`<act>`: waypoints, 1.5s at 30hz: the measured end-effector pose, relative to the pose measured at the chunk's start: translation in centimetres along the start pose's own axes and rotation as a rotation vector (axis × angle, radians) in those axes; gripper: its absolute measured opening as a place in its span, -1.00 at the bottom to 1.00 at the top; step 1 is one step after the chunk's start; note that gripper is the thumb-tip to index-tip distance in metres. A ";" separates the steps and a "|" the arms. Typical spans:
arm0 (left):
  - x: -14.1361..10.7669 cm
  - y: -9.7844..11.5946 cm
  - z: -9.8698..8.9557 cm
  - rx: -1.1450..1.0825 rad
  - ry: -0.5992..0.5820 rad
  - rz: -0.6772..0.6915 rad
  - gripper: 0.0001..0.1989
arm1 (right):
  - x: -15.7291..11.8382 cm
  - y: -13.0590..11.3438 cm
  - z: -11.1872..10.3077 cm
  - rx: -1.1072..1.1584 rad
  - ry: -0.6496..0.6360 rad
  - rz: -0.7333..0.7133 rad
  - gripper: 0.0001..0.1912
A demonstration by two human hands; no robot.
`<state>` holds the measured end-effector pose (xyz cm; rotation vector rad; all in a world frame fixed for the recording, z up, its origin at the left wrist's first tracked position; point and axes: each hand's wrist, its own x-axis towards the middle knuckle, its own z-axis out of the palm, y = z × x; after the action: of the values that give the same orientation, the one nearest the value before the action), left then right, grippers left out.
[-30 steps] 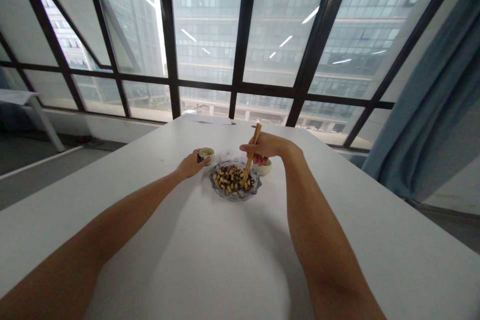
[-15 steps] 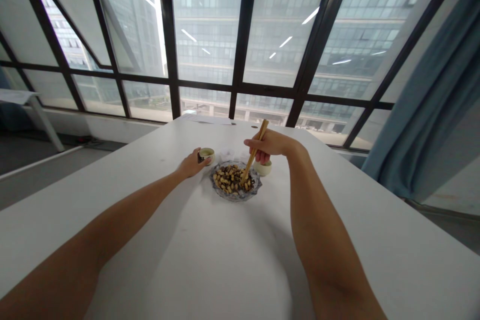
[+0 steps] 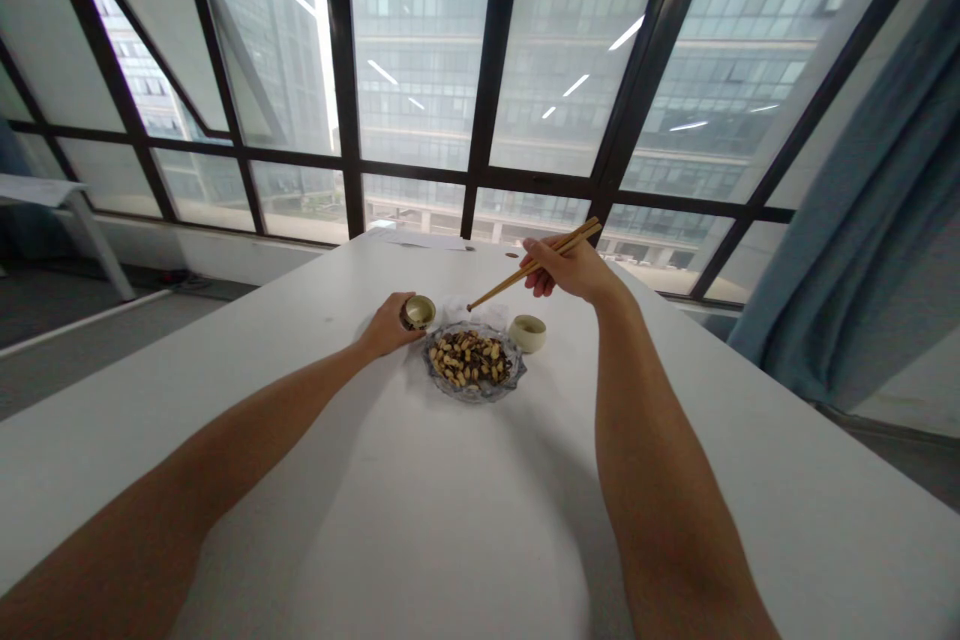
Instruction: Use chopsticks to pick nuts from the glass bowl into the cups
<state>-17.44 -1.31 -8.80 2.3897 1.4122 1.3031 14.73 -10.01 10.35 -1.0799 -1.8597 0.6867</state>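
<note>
My left hand [image 3: 391, 325] grips a small patterned cup [image 3: 418, 312], tilted toward the plate. Wooden chopsticks [image 3: 532, 265] are held in my right hand [image 3: 559, 268]. Their tips, above the far side of the plate, have a small dark piece between them. A scalloped glass plate [image 3: 474, 393] holds a mix of light nuts and dark pieces [image 3: 471, 357]. Just right of the plate stands a second pale cup [image 3: 528, 332], apart from both hands.
Clear crumpled plastic [image 3: 487, 313] lies behind the plate on the white table [image 3: 420, 500]. Flat paper [image 3: 420, 240] is at the far edge, before the windows. A blue curtain [image 3: 847, 220] hangs at the right.
The chopsticks have risen out of the plate with a small piece at their tips, and my right hand has moved up and right. The left cup has tilted toward the plate.
</note>
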 end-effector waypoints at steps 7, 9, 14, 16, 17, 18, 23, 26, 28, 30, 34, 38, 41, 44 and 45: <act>-0.1 0.5 -0.1 -0.012 0.040 0.132 -0.32 | 0.0 -0.4 0.3 0.013 0.014 -0.051 -0.47; -0.2 0.6 -0.2 -0.014 0.043 0.125 -0.32 | -0.1 -0.5 0.3 0.012 0.006 -0.043 -0.48; -0.2 0.6 -0.1 -0.046 0.071 0.069 -0.27 | -0.1 -0.3 0.1 0.008 0.012 -0.017 -0.54; -0.2 0.3 0.0 -0.082 0.074 0.023 -0.23 | -0.1 -0.3 -0.2 -0.043 0.046 0.031 -0.55; -0.2 0.1 0.1 -0.102 0.071 -0.006 -0.21 | -0.2 -0.3 -0.4 -0.079 0.062 0.059 -0.56; -0.1 0.0 0.2 -0.121 0.066 -0.037 -0.20 | -0.2 -0.3 -0.6 -0.113 0.074 0.083 -0.57; 0.1 -0.3 0.3 -0.151 0.042 -0.151 -0.21 | -0.8 -0.9 -1.3 -0.169 0.092 0.115 -0.61; 0.1 0.0 0.2 -0.148 0.030 -0.206 -0.22 | -1.0 -1.2 -1.5 -0.222 0.137 0.160 -0.61; 0.0 0.1 0.1 -0.143 0.009 -0.246 -0.22 | -1.2 -1.4 -1.7 -0.268 0.185 0.201 -0.60; 0.0 -0.1 0.1 -0.148 -0.021 -0.279 -0.23 | -1.3 -1.4 -1.9 -0.288 0.215 0.230 -0.60; 1.4 -0.6 -0.1 -0.099 -0.061 -0.290 -0.16 | -1.3 -1.1 -2.5 -0.266 0.241 0.255 -0.65; 4.7 2.4 0.8 0.060 -0.057 -0.091 -0.10 | -1.3 -0.6 -3.0 -0.224 0.263 0.271 -0.70; 7.2 7.3 3.6 0.070 -0.228 0.069 -0.17 | -1.5 -0.3 -3.5 -0.219 0.257 0.284 -0.69; 9.0 12.1 7.2 0.113 -0.425 0.197 -0.10 | -1.8 -0.1 -4.2 -0.226 0.262 0.297 -0.67; 9.5 13.3 8.3 0.130 -0.484 0.208 -0.08 | -2.0 -0.1 -4.5 -0.223 0.266 0.295 -0.67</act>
<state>-0.49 0.94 -2.13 2.7407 1.1613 0.5999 19.12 -11.60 11.81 -1.5334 -1.5898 0.4776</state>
